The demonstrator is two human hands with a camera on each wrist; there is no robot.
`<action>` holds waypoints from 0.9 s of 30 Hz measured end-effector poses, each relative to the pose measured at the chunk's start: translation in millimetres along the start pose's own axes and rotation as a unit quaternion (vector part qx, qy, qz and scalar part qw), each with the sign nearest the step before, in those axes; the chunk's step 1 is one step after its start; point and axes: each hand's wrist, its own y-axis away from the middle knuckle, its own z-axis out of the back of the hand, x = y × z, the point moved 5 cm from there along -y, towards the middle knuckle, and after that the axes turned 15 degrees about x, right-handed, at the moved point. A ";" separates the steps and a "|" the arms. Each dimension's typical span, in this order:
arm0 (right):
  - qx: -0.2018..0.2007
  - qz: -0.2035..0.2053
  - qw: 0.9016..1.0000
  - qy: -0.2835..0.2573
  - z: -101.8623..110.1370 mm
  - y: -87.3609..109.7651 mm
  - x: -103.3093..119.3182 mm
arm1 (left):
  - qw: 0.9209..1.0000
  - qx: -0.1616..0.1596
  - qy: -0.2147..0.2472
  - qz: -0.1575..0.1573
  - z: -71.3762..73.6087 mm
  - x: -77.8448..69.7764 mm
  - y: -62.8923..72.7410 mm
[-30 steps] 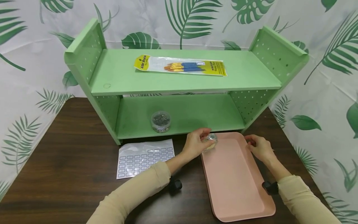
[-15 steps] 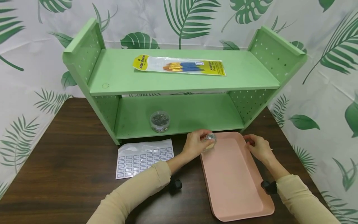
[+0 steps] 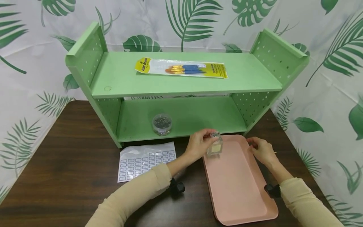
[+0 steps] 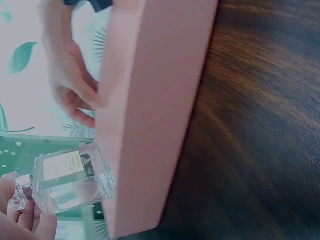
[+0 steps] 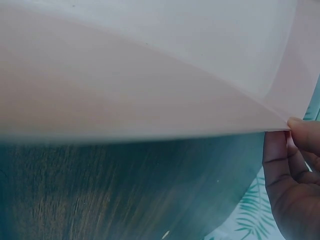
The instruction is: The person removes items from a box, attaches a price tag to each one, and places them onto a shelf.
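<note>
My left hand (image 3: 199,143) grips a clear glass perfume bottle (image 3: 215,147) by its cap at the far left corner of a pink tray (image 3: 236,183). A pale label (image 4: 63,165) shows on the bottle's side in the left wrist view. Whether its base touches the tray, I cannot tell. At the tray's right rim, my right hand (image 3: 262,150) pinches the edge between thumb and fingers. The right wrist view shows that thumb (image 5: 302,131) on top of the rim, with the fingers below.
Behind the tray stands a green two-level shelf (image 3: 184,85). A packet of paintbrushes (image 3: 181,67) lies on top, and a round clear tub (image 3: 162,124) of small dark pieces sits below. A label sheet (image 3: 147,160) lies on the dark wooden table (image 3: 71,164) at left.
The perfume bottle has turned in my left hand's grip, so more of its body and its label show now. My right hand stays on the tray rim. The view has shifted slightly.
</note>
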 end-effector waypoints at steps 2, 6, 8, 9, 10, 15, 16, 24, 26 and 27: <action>0.002 0.000 1.000 0.001 -0.9 -0.3 0.0 | 1.000 0.000 0.018 -0.002 4.8 -4.1 3.9; 0.004 0.002 1.000 0.001 -1.3 -0.7 0.5 | 0.999 0.004 0.050 -0.004 18.0 -9.1 16.9; 0.005 0.002 1.000 0.001 -1.0 -1.1 0.4 | 0.998 0.008 0.064 -0.002 25.8 -9.8 26.7; 0.005 0.003 1.000 0.001 -0.5 -1.1 0.4 | 0.998 0.010 0.069 0.001 30.1 -10.0 32.5; 0.005 0.003 1.000 0.002 0.2 -1.1 0.2 | 0.997 0.013 0.073 0.004 34.3 -9.8 38.5; 0.001 0.005 1.000 0.009 5.8 -0.2 -1.2 | 0.996 0.037 0.074 0.037 54.4 -5.5 71.9; 0.000 0.006 1.000 0.010 6.9 -0.1 -1.6 | 0.996 0.042 0.073 0.042 57.8 -4.4 78.7; 0.006 0.006 1.000 0.001 4.8 -1.6 -2.1 | 0.994 0.046 0.053 0.081 77.0 11.7 127.2; 0.009 0.005 1.000 -0.002 2.8 -2.5 -1.5 | 0.994 0.046 0.045 0.087 80.0 15.4 137.4; 0.011 0.004 1.000 -0.003 1.8 -3.1 -1.4 | 0.994 0.046 0.041 0.088 81.2 16.6 142.1</action>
